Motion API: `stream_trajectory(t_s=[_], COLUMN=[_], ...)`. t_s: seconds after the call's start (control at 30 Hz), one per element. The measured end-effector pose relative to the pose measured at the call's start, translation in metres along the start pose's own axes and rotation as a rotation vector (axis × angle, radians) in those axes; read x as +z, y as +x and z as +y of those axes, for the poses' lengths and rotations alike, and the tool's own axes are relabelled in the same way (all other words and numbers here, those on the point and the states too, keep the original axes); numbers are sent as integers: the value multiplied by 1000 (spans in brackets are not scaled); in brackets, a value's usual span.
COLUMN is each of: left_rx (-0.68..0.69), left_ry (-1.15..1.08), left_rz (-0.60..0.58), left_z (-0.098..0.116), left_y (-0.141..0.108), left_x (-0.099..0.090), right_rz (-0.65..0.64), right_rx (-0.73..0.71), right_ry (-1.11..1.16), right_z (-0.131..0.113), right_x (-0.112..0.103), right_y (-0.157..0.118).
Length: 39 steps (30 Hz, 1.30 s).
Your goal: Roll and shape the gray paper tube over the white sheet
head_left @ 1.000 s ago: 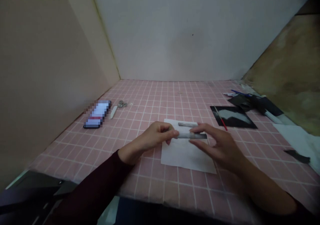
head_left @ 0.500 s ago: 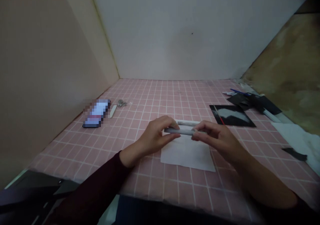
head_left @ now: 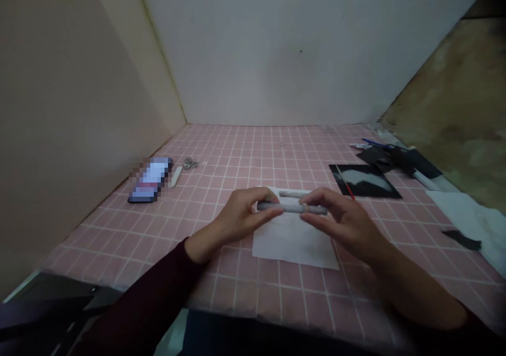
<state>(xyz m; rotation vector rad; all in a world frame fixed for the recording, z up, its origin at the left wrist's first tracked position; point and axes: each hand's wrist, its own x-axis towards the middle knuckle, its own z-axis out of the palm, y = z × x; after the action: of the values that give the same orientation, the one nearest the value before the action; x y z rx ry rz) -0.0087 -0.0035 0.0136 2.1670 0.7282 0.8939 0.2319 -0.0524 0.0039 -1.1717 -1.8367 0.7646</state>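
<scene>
A thin grey cylindrical rod [head_left: 291,208], paler along its middle, lies crosswise between my hands above a white sheet of paper [head_left: 294,242]. My left hand [head_left: 255,211] pinches its left part between thumb and fingers. Its right part is in the grip of my right hand [head_left: 332,211], with the grey end showing past the fingertips. Just behind it, a second grey rod [head_left: 292,193] rests on the far part of the paper, partly hidden by my right fingers. What exactly the rods are I cannot tell.
On the left lie a phone [head_left: 151,179], a pale flat strip [head_left: 176,176] and small metal pieces [head_left: 190,163]. To the right are a black sheet with white powder [head_left: 367,181], a thin red-tipped stick [head_left: 350,188], dark sandpaper-like pieces [head_left: 379,158] and white tissue [head_left: 460,213].
My right fingers have shifted slightly left along the rod, and more of its right end shows now. My left hand keeps its hold. The whole view has moved slightly.
</scene>
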Motion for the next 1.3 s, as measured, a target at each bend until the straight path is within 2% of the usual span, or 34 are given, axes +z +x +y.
stream_trajectory(t_s=[0.1,0.23,0.3,0.4,0.57,0.7,0.8,0.9,1.0,1.07,1.2,1.3], left_rx=[-131,-291,-346,-347,-348,-297,-241,-105,37,112,239,239], left_ry=[-74,-299,-319,-326,-318,-291,-240,-110,33,95,152,182], left_rz=[15,-169,-178,-132,-200,-94,-56,-11,92,117,49,118], left_z=[-2,-7,-10,-13,-9,-6,-5,-4,-4,-3,-1,-2], left_y=[1,4,5,6,7,8,6,2,1,0,1,1], left_x=[-2,1,0,-1,-1,-2,0,1,2,3,7,4], right_rz=[104,47,81,166,42,133,60,-7,51,42,-75,7], right_rx=[-66,-190,-217,-172,-170,-75,-30,60,159,168,129,143], right_ry=[-85,-196,-229,-229,-151,-50,-31,46,210,257,234,259], right_z=[0,-3,-4,-6,-8,-7,-5,-3,-1,-2,-5,-3], right_x=[-2,3,1,-4,-4,-7,-6,-5,-5,-4,1,-3], right_y=[-1,-2,-2,-1,0,0,1,2,5,5,5,5])
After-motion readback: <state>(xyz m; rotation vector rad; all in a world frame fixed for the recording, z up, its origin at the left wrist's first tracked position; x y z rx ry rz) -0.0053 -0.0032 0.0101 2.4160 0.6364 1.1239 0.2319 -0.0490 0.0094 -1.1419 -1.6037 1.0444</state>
